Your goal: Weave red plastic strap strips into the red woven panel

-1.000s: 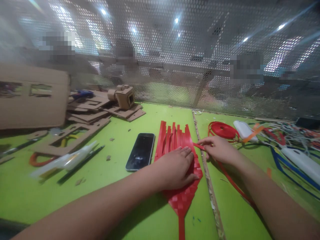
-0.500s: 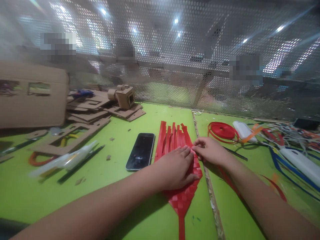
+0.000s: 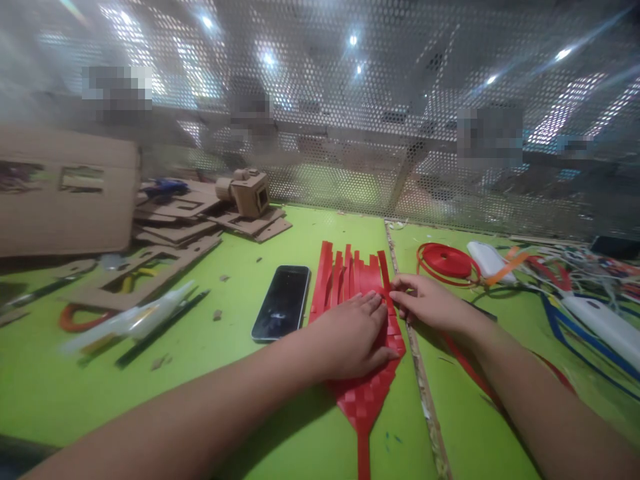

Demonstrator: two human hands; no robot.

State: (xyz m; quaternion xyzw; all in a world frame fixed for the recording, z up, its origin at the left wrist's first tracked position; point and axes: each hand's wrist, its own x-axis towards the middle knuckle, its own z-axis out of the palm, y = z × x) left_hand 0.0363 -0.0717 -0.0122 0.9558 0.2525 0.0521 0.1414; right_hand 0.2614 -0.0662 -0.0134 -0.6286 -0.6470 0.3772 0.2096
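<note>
A red woven strip mat lies on the green table, its loose strip ends fanning away from me. My left hand lies flat on the weave with fingers stretched out, pressing it down. My right hand rests at the mat's right edge, fingers pinched on a red strip that trails back under my right forearm.
A black phone lies just left of the mat. Cardboard pieces and a cardboard box fill the left. A red ribbon roll, white objects and coloured ribbons lie at right. A perforated metal screen closes the back.
My right hand moved left from beside the mat to its right edge, drawing the red strip in with it. The left hand stayed flat on the weave.
</note>
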